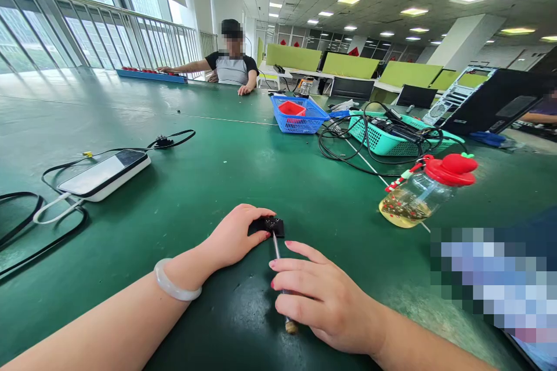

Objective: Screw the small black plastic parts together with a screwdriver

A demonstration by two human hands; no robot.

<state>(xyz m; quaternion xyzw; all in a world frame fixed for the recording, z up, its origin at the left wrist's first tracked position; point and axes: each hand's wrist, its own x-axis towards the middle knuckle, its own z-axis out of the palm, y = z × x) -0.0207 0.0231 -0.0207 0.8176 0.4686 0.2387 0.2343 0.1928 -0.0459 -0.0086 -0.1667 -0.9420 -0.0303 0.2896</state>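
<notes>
Near the middle of the green table, my left hand (pixel 235 237) pinches a small black block-like part (pixel 275 226) between thumb and fingers. What the part is exactly I cannot make out. My right hand (pixel 322 293) has its fingers round a thin screwdriver (pixel 277 247), whose metal tip meets the near side of the black part. The screwdriver's handle is mostly hidden behind the fingers, and its brownish end shows below them. A pale bangle (pixel 176 284) circles my left wrist.
Left on the table (pixel 204 168) lies a white device (pixel 108 174) with cables. A see-through bottle (pixel 409 203) with a red lid stands right. Behind are a blue basket (pixel 300 122), a teal basket (pixel 383 142) with black cables, and a seated person (pixel 235 69).
</notes>
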